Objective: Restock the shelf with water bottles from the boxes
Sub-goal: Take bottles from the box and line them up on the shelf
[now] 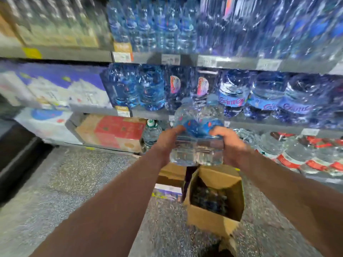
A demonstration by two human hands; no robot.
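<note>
Two clear water bottles (197,140) with blue labels stand side by side between my hands, held upright above an open cardboard box (207,214). My left hand (168,140) grips the left bottle and my right hand (229,143) grips the right one. They are raised in front of the shelf (239,124), level with its lower rows. Inside the box I see dark shapes, blurred, possibly more bottles. The whole frame is motion-blurred.
Shelves ahead are packed with blue-labelled bottles (233,93) in the middle row and red-labelled bottles (297,154) at lower right. A red and brown carton (115,132) and white cartons (48,125) fill the lower left shelf. More cardboard (172,173) lies behind the box on the speckled floor (78,182).
</note>
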